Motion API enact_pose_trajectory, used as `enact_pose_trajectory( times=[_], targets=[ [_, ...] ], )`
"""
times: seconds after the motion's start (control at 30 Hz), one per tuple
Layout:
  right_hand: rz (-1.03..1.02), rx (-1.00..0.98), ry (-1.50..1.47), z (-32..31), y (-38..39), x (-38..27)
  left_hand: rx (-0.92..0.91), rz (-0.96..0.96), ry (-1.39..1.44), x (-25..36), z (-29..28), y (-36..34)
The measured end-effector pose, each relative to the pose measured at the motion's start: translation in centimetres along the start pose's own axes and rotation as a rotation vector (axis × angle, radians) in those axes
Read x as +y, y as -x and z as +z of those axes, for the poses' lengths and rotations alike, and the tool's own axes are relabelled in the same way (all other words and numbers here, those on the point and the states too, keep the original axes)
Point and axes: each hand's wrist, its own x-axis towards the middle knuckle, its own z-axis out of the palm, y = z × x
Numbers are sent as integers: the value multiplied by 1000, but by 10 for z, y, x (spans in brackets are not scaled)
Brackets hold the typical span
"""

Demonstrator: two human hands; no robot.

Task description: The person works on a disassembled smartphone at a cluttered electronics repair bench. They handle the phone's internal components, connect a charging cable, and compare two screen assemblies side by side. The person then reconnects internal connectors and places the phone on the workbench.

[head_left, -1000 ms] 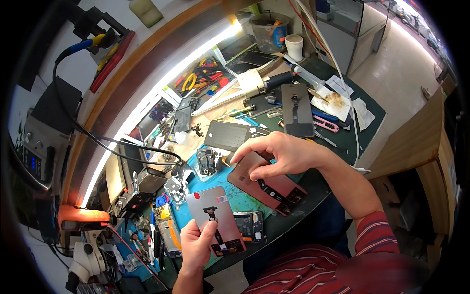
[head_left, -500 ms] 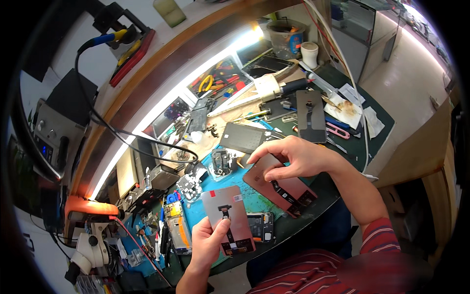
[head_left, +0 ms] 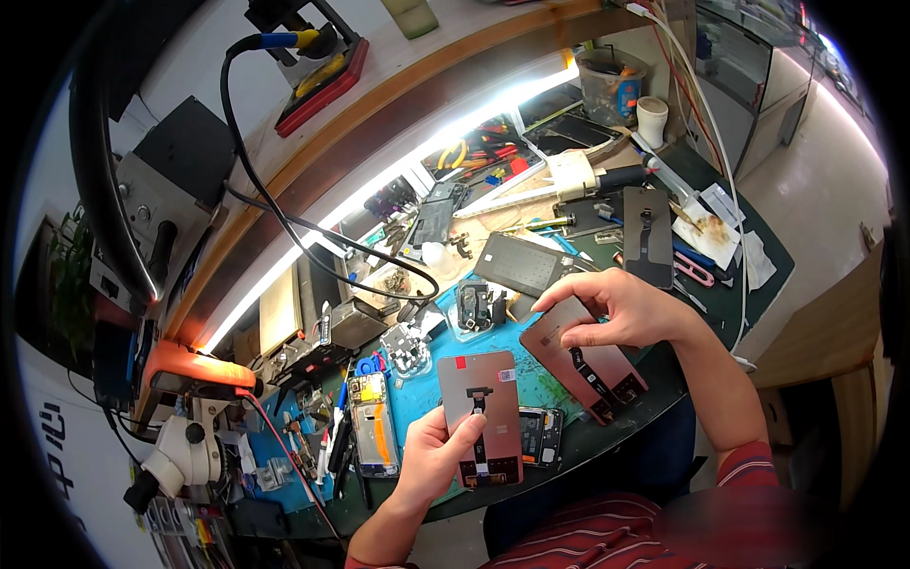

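Observation:
My left hand (head_left: 438,455) grips a phone screen panel (head_left: 498,389) by its left side, thumb across its back. That back is pinkish-grey, with a black flex cable down the middle and a red tab at one upper corner. To the right, my right hand (head_left: 621,305) pinches a second, similar screen panel (head_left: 611,375) by its upper part, holding it tilted. Its black flex cable faces up, and my fingers cover part of its top. An opened phone body (head_left: 544,434) lies partly hidden behind the left panel. The two panels are apart.
A blue mat (head_left: 427,351) covers the middle of the bench. Another opened phone (head_left: 373,427) with an orange strip lies left. Beyond are a dark panel (head_left: 647,237), a dark flat tray (head_left: 521,264), and a pink-handled cutter (head_left: 694,270). A black cable (head_left: 275,194) loops overhead.
The whole view has shifted, so the bench appears farther right. The left panel stands straighter in the picture. Both hands keep their hold on the panels.

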Motion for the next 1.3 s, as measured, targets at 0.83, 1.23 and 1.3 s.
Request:
enact_pose_trajectory(
  times=[0.83,1.23,1.3],
  targets=[
    [16,25,-57,2,0,1,-13,6,24,-2,-1,0],
    [12,29,-49,2,0,1,-4,-7,27,-1,1,0],
    [14,27,-51,2,0,1,-4,-4,25,-1,1,-1]
  ],
)
